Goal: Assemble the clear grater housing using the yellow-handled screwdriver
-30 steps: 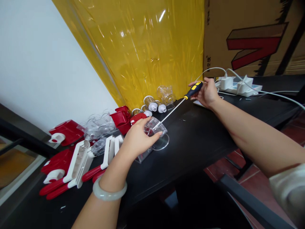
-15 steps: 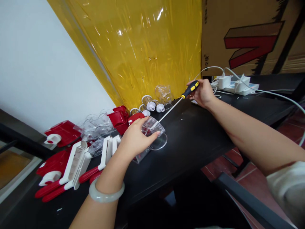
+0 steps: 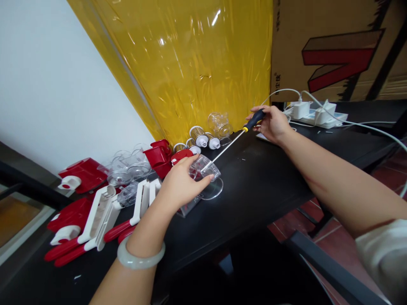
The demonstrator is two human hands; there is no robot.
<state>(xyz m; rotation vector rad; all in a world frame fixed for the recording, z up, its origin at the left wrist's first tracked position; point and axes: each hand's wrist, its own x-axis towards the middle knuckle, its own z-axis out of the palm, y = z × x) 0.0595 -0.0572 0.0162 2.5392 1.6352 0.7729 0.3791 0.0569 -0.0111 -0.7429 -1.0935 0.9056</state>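
Observation:
My left hand (image 3: 182,182) grips a clear plastic part (image 3: 213,167), with its thumb and fingers around the body. A transparent round rim of that part rests low, close to the black table. In my right hand (image 3: 274,123) is a screwdriver (image 3: 253,120) with a dark handle and a yellow collar, held by the fingertips. Its long metal shaft slopes down to the left, and the tip reaches into the clear part. What the tip touches inside cannot be made out. Red plastic pieces (image 3: 159,157) lie just beyond my left hand.
Metal grater drums (image 3: 199,136) and another clear part (image 3: 219,123) stand by the yellow curtain (image 3: 197,63). White-and-red handles (image 3: 98,218), red housings (image 3: 83,174) and clear parts (image 3: 127,165) crowd the left. A power strip with chargers (image 3: 327,116) and cables sits right, before a cardboard box (image 3: 289,51).
The screwdriver handle has turned in my right hand, so its yellow patches no longer show. The fingers have shifted on it. My left hand and the clear part stay in place.

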